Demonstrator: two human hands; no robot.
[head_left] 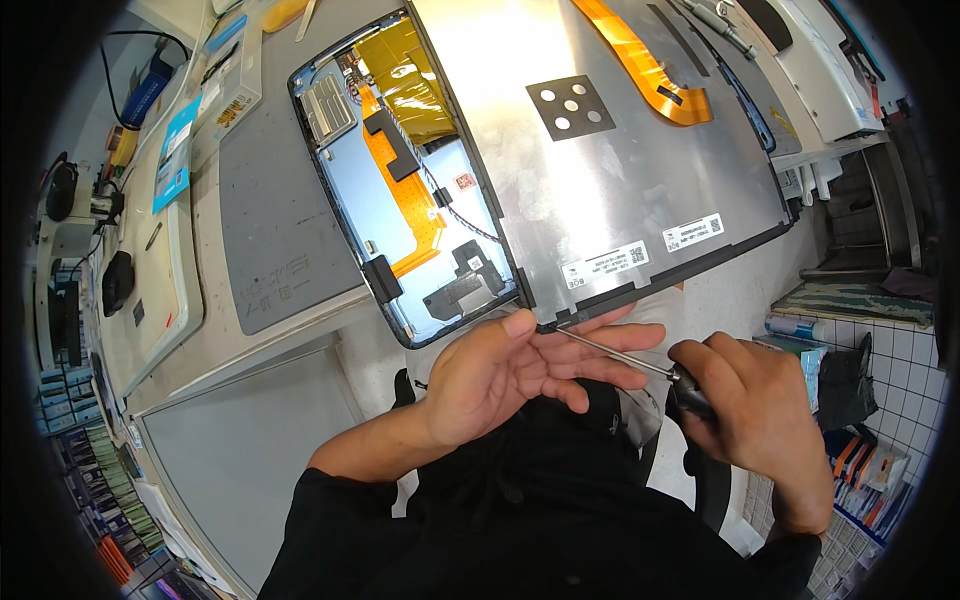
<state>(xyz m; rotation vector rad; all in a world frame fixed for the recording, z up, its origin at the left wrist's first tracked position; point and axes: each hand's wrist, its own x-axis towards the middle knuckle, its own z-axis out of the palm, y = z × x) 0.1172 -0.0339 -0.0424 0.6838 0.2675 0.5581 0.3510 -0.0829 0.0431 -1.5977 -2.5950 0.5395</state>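
Observation:
A display panel (640, 170) with a bare silver metal back lies beside an opened blue device housing (350, 190), joined along one long side. My right hand (750, 400) grips a screwdriver (690, 392) by its dark handle. Its thin metal shaft points left, and the tip meets the panel's lower left corner. My left hand (500, 375) is palm up below that corner. Its thumb touches the housing edge; the other fingers stretch rightward, spread apart, below the panel's lower edge and around the shaft. The index finger is partly hidden by the panel.
An orange flat cable (660, 90) rests on the panel. A grey mat (280, 230) covers the bench to the left, near a white tray (180, 290) and a clear box (235, 90). White equipment (835, 100) stands at right, above a wire rack (890, 370).

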